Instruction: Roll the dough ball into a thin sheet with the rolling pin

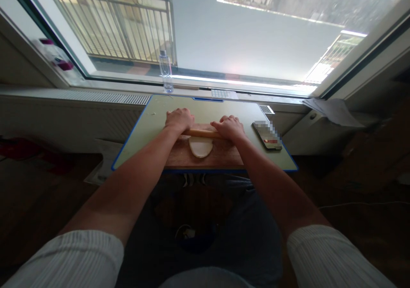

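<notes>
A wooden rolling pin [202,133] lies crosswise over a flat, pale piece of dough [201,147]. My left hand [180,120] is closed over the pin's left end, and my right hand [229,128] grips its right end. The dough's near part shows below the pin as a rounded shape; its far edge is hidden behind the pin. Under it sits a brown wooden board [221,158], at the near edge of a small light-green table [141,128] with a blue rim.
A phone [267,135] lies on the table to the right of my right hand. On the windowsill stands a clear plastic bottle [165,72], with a white card [223,94] nearby. Papers [333,111] rest at the right. A radiator [80,113] runs behind the table.
</notes>
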A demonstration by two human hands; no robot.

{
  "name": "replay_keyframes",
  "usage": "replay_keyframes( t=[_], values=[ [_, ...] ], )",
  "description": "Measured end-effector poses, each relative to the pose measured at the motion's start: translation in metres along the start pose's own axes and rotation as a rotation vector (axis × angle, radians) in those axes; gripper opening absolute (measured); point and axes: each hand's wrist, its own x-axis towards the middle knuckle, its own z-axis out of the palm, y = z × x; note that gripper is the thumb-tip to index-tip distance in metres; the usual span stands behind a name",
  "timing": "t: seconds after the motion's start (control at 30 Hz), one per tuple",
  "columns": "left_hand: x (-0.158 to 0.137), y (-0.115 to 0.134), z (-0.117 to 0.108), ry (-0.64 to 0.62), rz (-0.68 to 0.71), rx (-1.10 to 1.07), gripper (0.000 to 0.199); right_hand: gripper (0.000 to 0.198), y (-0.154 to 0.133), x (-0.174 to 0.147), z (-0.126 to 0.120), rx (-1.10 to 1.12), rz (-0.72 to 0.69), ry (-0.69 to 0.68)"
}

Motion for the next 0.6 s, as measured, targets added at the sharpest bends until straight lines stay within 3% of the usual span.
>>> replay_keyframes(
  t=[0.23,0.6],
  values=[
    [-0.014,0.0,-0.003,-0.023,0.009,0.002,0.052,0.069,-0.003,-0.012,-0.004,0.005,0.013,-0.002],
    [-0.028,-0.009,0.01,-0.043,0.005,-0.013,0.055,0.075,-0.004,-0.039,-0.003,-0.019,-0.002,-0.007]
  ],
)
